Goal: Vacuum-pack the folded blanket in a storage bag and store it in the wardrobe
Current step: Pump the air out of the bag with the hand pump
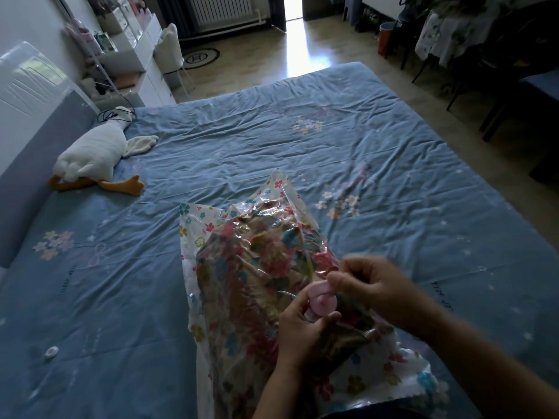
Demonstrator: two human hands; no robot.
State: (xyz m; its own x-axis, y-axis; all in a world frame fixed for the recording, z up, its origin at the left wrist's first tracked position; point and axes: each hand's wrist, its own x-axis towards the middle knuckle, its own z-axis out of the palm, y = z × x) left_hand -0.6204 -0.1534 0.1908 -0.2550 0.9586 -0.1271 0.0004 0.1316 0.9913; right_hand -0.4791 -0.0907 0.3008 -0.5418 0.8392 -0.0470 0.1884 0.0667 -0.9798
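A clear storage bag (196, 228) with a white flowered border lies on the blue bed sheet (272, 140), running from near me toward the middle of the bed. Inside it shows the folded floral blanket (257, 267), red, teal and tan. A pink round valve (322, 301) sits on the bag's near right part. My left hand (298, 334) grips the valve's base from below. My right hand (372, 285) pinches the pink valve cap from above with thumb and fingers.
A white plush goose (93, 155) with orange feet lies at the headboard on the left. A small clear round cap (50, 352) rests on the sheet near left. Beyond the bed are a white dresser (142, 46), a chair and dark furniture at right.
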